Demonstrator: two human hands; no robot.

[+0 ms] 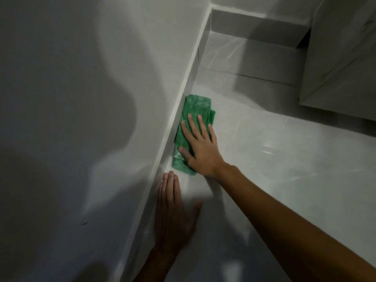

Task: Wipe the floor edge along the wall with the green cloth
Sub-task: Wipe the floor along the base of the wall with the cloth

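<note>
A folded green cloth [193, 110] lies on the pale tiled floor, its long side against the skirting [179, 110] of the white wall [81, 78]. My right hand [200, 145] presses flat on the cloth with fingers spread, covering its near half. My left hand [173, 212] rests flat on the bare floor just behind the cloth, fingers together, close to the skirting and holding nothing.
The skirting runs away to a corner [210, 11] at the top. A pale cabinet [341, 58] stands at the upper right above the floor. Glossy floor tiles [284, 159] stretch out to the right. My shadow falls on the wall.
</note>
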